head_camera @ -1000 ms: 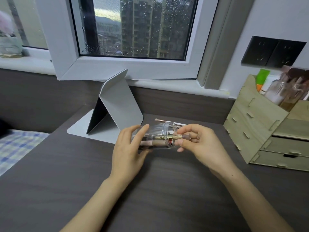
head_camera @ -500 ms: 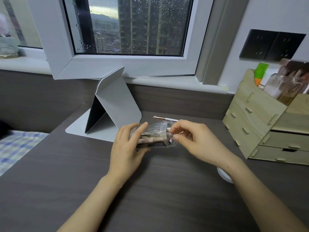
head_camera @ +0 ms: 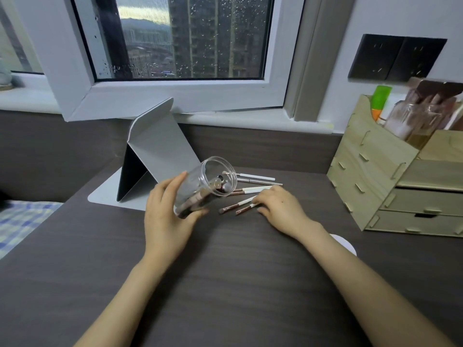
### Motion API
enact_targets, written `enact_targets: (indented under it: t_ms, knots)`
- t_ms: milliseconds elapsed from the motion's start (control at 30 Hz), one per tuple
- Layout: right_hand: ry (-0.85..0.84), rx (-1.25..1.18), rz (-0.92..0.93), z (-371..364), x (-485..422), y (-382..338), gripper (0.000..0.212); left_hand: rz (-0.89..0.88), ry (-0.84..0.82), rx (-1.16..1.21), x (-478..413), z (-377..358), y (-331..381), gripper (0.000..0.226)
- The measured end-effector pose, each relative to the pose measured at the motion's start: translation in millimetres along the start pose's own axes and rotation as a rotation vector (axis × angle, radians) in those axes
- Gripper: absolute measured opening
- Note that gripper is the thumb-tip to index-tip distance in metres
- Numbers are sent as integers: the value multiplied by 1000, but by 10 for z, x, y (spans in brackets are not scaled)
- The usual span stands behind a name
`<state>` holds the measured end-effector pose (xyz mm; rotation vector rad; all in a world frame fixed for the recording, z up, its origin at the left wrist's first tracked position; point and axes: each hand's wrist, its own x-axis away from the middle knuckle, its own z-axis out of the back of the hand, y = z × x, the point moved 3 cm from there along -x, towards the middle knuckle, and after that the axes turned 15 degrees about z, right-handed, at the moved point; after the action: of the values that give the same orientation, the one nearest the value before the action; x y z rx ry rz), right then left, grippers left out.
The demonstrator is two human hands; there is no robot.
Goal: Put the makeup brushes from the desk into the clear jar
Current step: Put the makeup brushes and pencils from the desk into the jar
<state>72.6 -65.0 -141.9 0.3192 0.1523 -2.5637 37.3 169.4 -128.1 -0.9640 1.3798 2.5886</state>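
My left hand (head_camera: 167, 219) grips the clear jar (head_camera: 200, 181) near its base and holds it tilted over the dark desk, its mouth pointing up and to the right. Several brushes lie inside the jar, handle ends toward the mouth. On the desk to the right of the jar lie several thin makeup brushes (head_camera: 236, 207) with white handles and copper ferrules. My right hand (head_camera: 279, 207) rests palm down on the desk, its fingertips on the white handles of the two nearest brushes. No fingers close around them.
A grey folding stand (head_camera: 160, 151) stands behind the jar. A wooden drawer organiser (head_camera: 375, 176) with bottles fills the right side. A white round object (head_camera: 344, 244) lies beside my right forearm. The desk's left edge borders a blue checked bed sheet (head_camera: 22, 221).
The jar tipped from lying sideways to mouth-up. My right hand let go of the brush it pushed into the jar and moved down right onto the brushes on the desk.
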Motion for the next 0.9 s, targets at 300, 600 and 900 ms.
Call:
enact_targets:
  t_ms: [300, 600, 900]
  knots:
    - [-21, 445, 444, -28, -4, -134, 24, -10, -18, 7, 15, -19, -12, 79]
    - [978, -977, -131, 1117, 439, -176, 25, -45, -26, 3, 47, -26, 3, 78]
    - [782, -1086, -20, 919, 213, -1011, 17, -155, -73, -26, 96, -46, 62, 76]
